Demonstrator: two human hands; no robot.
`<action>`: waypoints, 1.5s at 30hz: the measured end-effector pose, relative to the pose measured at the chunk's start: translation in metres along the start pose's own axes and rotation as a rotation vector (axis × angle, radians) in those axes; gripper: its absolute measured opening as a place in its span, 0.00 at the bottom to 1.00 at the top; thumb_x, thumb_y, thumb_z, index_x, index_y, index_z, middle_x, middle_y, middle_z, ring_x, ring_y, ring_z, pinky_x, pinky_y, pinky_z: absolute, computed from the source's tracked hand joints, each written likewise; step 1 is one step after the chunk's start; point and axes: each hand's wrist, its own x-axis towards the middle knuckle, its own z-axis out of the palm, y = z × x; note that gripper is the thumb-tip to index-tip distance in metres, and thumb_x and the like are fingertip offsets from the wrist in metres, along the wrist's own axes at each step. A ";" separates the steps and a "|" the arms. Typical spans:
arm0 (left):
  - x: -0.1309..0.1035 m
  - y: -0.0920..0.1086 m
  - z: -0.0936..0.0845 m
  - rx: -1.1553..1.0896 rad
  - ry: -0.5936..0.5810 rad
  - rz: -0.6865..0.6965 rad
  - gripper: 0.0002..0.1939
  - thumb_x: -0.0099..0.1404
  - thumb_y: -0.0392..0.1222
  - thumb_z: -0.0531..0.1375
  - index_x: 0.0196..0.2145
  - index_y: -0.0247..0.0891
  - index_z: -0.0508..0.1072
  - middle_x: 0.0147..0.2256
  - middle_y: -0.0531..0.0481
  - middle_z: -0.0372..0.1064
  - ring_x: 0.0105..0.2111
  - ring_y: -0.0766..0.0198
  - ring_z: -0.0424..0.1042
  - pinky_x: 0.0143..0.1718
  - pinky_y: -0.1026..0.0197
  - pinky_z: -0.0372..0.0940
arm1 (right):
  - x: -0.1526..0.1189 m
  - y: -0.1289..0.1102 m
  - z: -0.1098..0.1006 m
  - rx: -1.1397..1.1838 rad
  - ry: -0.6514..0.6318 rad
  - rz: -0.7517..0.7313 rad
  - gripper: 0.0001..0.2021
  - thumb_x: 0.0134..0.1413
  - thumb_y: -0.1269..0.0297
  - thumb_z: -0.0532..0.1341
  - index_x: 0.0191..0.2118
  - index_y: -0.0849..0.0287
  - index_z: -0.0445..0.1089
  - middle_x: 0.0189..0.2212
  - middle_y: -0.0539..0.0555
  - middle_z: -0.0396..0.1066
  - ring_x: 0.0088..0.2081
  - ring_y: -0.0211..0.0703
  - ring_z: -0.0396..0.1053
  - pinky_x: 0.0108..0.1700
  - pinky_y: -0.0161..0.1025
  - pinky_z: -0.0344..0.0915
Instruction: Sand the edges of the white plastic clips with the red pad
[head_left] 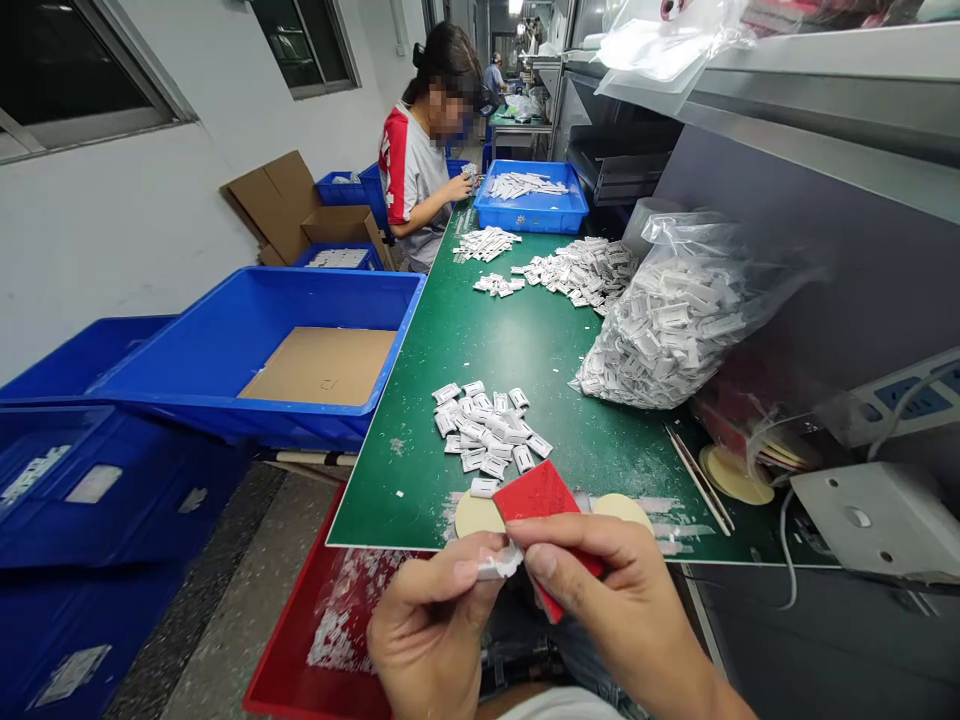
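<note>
My left hand (435,620) pinches a small white plastic part (499,564) between thumb and fingers, just past the table's near edge. A folded red sheet (538,500) is held in my right hand (611,590), whose thumb and index finger meet close to the white part. Beyond my hands, a pile of white parts (487,425) lies on the green table (495,340). Two round yellowish discs, one at the left (478,516) and one at the right (621,508), rest near the front edge, partly covered by my hands and the sheet.
A clear bag of white parts (667,320) stands at the right, with thin sticks (701,480) nearer. Blue bins (255,290) line the left; a red bin (337,620) sits below the edge. Another person (424,150) works at the far left beside a blue tray (532,213).
</note>
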 end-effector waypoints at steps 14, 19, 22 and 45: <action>0.011 0.000 0.004 -0.233 0.029 -0.290 0.08 0.51 0.34 0.73 0.29 0.40 0.79 0.28 0.55 0.80 0.28 0.65 0.80 0.33 0.66 0.77 | -0.001 -0.012 0.001 -0.382 0.111 -0.497 0.14 0.54 0.73 0.68 0.43 0.46 0.76 0.33 0.46 0.79 0.31 0.37 0.72 0.35 0.31 0.68; 0.008 0.000 -0.003 -0.233 0.024 -0.337 0.09 0.50 0.33 0.73 0.29 0.39 0.79 0.27 0.54 0.79 0.27 0.63 0.80 0.32 0.64 0.77 | 0.003 -0.011 -0.005 -0.527 0.061 -0.699 0.17 0.51 0.77 0.68 0.45 0.51 0.74 0.33 0.48 0.77 0.31 0.38 0.70 0.34 0.35 0.66; 0.009 -0.001 -0.006 -0.205 0.017 -0.380 0.10 0.50 0.32 0.73 0.30 0.40 0.79 0.29 0.53 0.79 0.28 0.62 0.80 0.32 0.63 0.77 | 0.006 -0.014 -0.007 -0.538 0.040 -0.776 0.15 0.52 0.78 0.66 0.45 0.55 0.73 0.34 0.51 0.76 0.31 0.39 0.70 0.33 0.35 0.65; -0.003 -0.008 -0.002 0.298 0.095 0.363 0.34 0.58 0.36 0.70 0.59 0.50 0.66 0.35 0.53 0.82 0.35 0.58 0.80 0.35 0.57 0.77 | 0.002 -0.009 -0.006 -0.091 -0.071 -0.068 0.12 0.55 0.57 0.67 0.44 0.50 0.81 0.35 0.53 0.82 0.42 0.50 0.78 0.49 0.44 0.73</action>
